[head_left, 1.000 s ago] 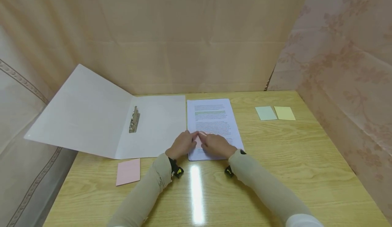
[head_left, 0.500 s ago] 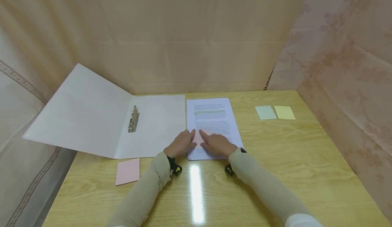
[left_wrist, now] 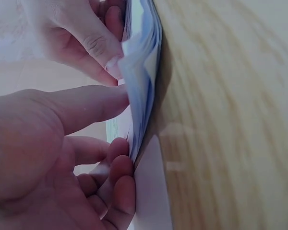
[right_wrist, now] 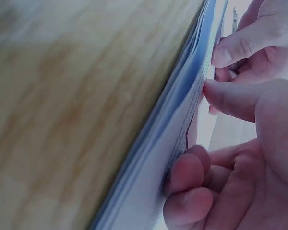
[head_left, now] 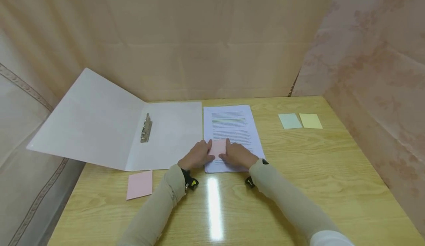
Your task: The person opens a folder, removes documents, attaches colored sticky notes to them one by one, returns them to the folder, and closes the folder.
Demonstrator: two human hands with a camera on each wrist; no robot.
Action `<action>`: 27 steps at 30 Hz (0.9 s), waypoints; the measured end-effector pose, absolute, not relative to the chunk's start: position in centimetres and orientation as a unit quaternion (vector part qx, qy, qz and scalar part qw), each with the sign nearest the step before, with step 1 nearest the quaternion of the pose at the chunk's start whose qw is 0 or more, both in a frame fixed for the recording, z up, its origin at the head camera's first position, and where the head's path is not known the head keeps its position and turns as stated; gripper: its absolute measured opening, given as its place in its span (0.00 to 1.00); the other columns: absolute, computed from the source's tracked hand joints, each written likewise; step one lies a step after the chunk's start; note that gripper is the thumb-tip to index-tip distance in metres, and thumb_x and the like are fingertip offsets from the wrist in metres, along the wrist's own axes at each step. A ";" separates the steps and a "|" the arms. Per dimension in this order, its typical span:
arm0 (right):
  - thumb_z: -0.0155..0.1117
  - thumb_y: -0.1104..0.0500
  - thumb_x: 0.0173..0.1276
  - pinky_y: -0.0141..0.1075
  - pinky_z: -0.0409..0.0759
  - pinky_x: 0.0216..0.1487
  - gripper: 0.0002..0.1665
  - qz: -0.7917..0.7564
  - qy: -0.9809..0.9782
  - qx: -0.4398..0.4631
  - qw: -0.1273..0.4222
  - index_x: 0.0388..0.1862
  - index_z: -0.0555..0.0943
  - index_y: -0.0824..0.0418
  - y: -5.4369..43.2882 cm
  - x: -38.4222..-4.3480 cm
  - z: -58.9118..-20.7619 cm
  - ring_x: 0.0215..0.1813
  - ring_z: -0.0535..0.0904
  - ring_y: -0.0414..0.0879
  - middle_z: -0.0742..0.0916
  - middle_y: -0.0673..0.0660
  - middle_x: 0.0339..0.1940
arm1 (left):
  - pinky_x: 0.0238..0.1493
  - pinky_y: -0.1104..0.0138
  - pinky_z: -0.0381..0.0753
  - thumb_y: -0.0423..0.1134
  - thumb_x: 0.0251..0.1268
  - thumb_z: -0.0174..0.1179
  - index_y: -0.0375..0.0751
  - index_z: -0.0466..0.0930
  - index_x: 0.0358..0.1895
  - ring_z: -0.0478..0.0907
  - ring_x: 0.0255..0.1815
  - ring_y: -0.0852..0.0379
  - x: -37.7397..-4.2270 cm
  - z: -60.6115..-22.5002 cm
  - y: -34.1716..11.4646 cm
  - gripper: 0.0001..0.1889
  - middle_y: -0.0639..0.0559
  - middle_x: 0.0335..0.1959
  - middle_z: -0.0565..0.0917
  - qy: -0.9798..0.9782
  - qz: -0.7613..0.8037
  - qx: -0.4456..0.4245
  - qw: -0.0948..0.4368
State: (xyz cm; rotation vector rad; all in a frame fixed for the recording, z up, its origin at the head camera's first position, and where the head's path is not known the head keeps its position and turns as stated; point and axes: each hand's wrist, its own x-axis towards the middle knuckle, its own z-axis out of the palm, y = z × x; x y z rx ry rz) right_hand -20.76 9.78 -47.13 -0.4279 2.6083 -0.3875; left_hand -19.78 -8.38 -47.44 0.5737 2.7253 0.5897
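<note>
A small pink sticky note (head_left: 217, 149) lies flat on the lower part of a stack of printed sheets (head_left: 228, 128), which has a green highlighted line near its top. My left hand (head_left: 197, 155) touches the note's left edge with thumb and index finger spread. At the opposite edge, my right hand (head_left: 239, 155) rests thumb and index finger in the same way. In both wrist views the thumbs press on the paper while the other fingers are loosely bent. The bottom edges of the sheets appear fanned and wavy in the left wrist view.
An open white folder (head_left: 172, 128) with a metal clip (head_left: 146, 128) adjoins the sheets on the left. Its cover (head_left: 89, 120) tilts up. A pink sticky-note pad (head_left: 139, 185) lies nearer me. Green (head_left: 290, 121) and yellow (head_left: 310, 121) notes lie at right.
My right index finger has moved from the note's middle to its right edge, so more pink shows between the hands. The left hand has stayed almost in place.
</note>
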 end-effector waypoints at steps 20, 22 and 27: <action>0.50 0.45 0.76 0.48 0.68 0.70 0.44 -0.161 0.938 -0.203 0.229 0.79 0.47 0.64 10.6 -20.6 -47.4 0.67 0.74 0.59 0.78 0.69 0.64 | 0.39 0.63 0.69 0.43 0.67 0.61 0.25 0.59 0.71 0.68 0.37 0.52 -19.9 -48.0 -8.6 0.36 0.43 0.38 0.74 0.949 0.209 0.191 0.137; 0.51 0.44 0.75 0.48 0.67 0.71 0.47 -0.167 0.939 -0.190 0.234 0.78 0.46 0.69 10.6 -20.6 -47.4 0.68 0.73 0.59 0.76 0.70 0.66 | 0.39 0.63 0.69 0.43 0.66 0.61 0.25 0.60 0.70 0.68 0.36 0.52 -19.8 -48.0 -8.6 0.36 0.43 0.37 0.74 0.949 0.212 0.191 0.137; 0.52 0.44 0.75 0.48 0.66 0.72 0.48 -0.173 0.939 -0.188 0.231 0.78 0.45 0.69 10.8 -20.6 -47.5 0.70 0.71 0.58 0.75 0.69 0.68 | 0.38 0.64 0.68 0.43 0.67 0.61 0.26 0.58 0.72 0.68 0.36 0.53 -19.9 -48.1 -8.5 0.37 0.44 0.37 0.74 0.948 0.219 0.184 0.139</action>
